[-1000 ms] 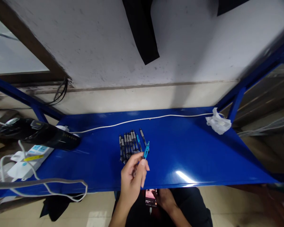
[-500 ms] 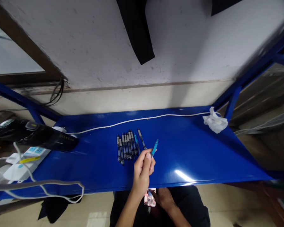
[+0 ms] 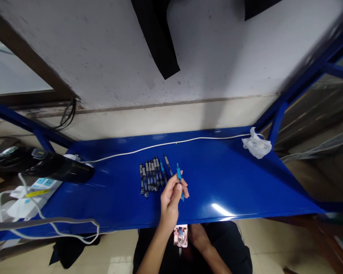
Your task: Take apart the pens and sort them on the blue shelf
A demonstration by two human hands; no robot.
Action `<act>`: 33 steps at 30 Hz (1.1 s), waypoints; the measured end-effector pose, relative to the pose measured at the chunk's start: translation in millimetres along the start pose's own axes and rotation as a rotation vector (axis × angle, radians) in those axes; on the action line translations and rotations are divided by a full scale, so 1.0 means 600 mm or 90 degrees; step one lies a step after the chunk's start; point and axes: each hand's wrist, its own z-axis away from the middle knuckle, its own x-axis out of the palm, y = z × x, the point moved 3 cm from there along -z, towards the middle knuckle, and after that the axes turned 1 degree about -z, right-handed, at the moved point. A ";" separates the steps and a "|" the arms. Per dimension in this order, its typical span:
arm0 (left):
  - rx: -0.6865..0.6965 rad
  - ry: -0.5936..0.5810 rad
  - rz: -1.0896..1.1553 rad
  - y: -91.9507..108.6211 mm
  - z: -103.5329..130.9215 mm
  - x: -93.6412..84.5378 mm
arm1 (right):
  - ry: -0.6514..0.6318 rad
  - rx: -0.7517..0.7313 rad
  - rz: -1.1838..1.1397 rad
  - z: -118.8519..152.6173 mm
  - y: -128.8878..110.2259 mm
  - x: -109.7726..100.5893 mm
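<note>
My left hand [image 3: 171, 196] is raised over the blue shelf [image 3: 231, 182] and pinches a light blue pen [image 3: 178, 176] between thumb and fingers, its tip pointing away from me. Just left of it lies a row of several pens [image 3: 153, 175], side by side on the shelf. My right hand [image 3: 198, 236] is down below the shelf's front edge at my lap and touches a phone [image 3: 180, 236] with a lit screen; whether it grips the phone is unclear.
A white cable [image 3: 165, 144] runs along the back of the shelf to a crumpled white tissue [image 3: 255, 144] at the far right. At the left stand a black device [image 3: 45, 167] and a white power strip [image 3: 31, 194] with looping cords. Blue frame posts rise at both sides.
My left hand has moved right and slightly forward with the blue pen, which has swung from tilted right to nearly straight. The right hand stays at the phone.
</note>
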 end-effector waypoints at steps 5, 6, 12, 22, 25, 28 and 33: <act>-0.033 0.039 -0.020 0.002 0.002 -0.004 | -0.015 0.046 0.088 -0.006 0.005 0.010; -0.041 0.045 -0.014 0.000 0.002 -0.005 | -0.021 0.061 0.106 -0.006 0.004 0.012; -0.035 0.021 -0.021 -0.002 0.002 -0.003 | -0.026 0.081 0.154 -0.003 -0.006 0.010; -0.051 0.012 -0.020 0.004 0.003 0.001 | -0.033 0.077 0.163 0.000 0.005 0.008; -0.061 0.020 0.016 0.007 0.003 0.003 | -0.034 0.075 0.151 -0.002 0.008 0.007; -0.071 0.015 0.042 0.011 0.003 0.007 | -0.028 0.079 0.148 -0.005 0.007 0.007; -0.081 -0.010 0.041 0.012 0.005 0.009 | -0.012 0.092 0.151 -0.007 0.003 0.011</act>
